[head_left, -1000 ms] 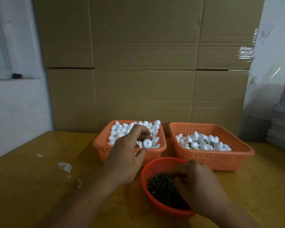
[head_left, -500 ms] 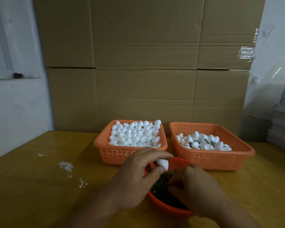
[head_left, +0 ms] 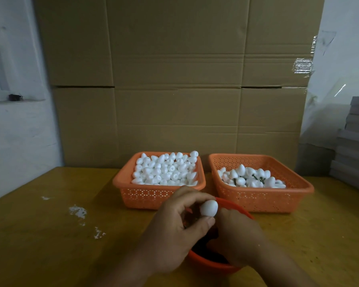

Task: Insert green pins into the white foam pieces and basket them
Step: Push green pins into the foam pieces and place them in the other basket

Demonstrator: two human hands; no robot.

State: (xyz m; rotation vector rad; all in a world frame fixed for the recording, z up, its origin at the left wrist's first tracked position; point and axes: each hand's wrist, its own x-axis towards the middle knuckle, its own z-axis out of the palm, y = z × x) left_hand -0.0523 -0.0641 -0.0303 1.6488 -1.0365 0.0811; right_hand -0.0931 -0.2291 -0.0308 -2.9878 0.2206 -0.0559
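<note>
Low in the middle of the frame, the left hand [head_left: 174,230] pinches a white foam piece [head_left: 209,207] between its thumb below and curled fingers above, the forearm running in from the bottom edge left of centre. The piece is egg-shaped and sits just above the near rim of a round red bowl [head_left: 207,264]. The right hand [head_left: 238,235] lies knuckles-up directly beside it, its fingers folded down over the bowl and touching or nearly touching the foam; whether it holds a pin between them cannot be told, since the fingertips are hidden. The right forearm enters from the lower right corner. Inside the bowl only a dark mass shows beneath the hands, too shadowed to make out. Just beyond the bowl, in the centre of the frame, stand two orange perforated baskets side by side: the left basket [head_left: 133,189] is filled with plain white foam pieces, and the right basket [head_left: 298,189] holds a smaller heap of foam pieces with a few green pins [head_left: 257,178] showing among them. All rest on a yellow-brown table [head_left: 50,235], which carries white smears at the lower left. Flattened cardboard sheets [head_left: 174,79] fill the upper middle, and a stack of grey boards [head_left: 354,141] stands at the right edge.
</note>
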